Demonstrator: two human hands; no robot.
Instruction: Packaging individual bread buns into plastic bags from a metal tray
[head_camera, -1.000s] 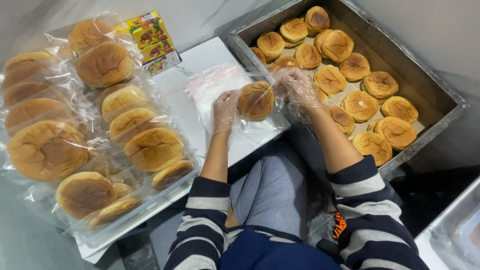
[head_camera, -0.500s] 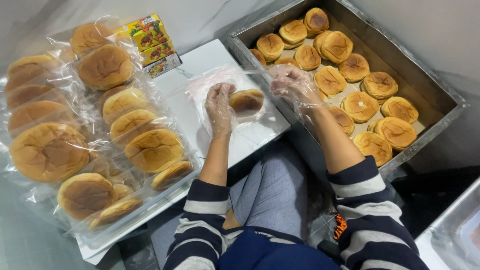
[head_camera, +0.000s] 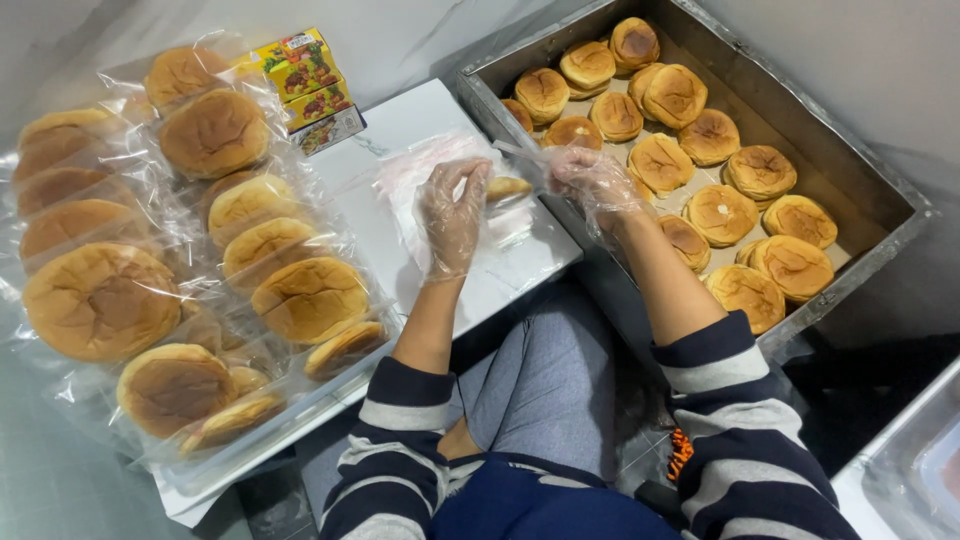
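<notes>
The metal tray (head_camera: 880, 215) of bare buns is lying right of my hands, the bagged buns (head_camera: 215, 250) left. My gloved left hand (head_camera: 452, 215) and right hand (head_camera: 590, 180) are both pinching a clear bag (head_camera: 520, 225) with a bun (head_camera: 505, 187) inside, above the white bench (head_camera: 420, 120).

Metal tray (head_camera: 850, 180) dull, scuffed; bun bags (head_camera: 300, 215) glossy clear plastic (gloves too); buns (head_camera: 720, 212) matt.

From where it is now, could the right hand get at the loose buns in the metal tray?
Probably yes. The right hand hangs at the near edge of the metal tray, the loose buns lie uncovered right beside it, and nothing stands between. It grips a clear bag with the left hand, though.
</notes>
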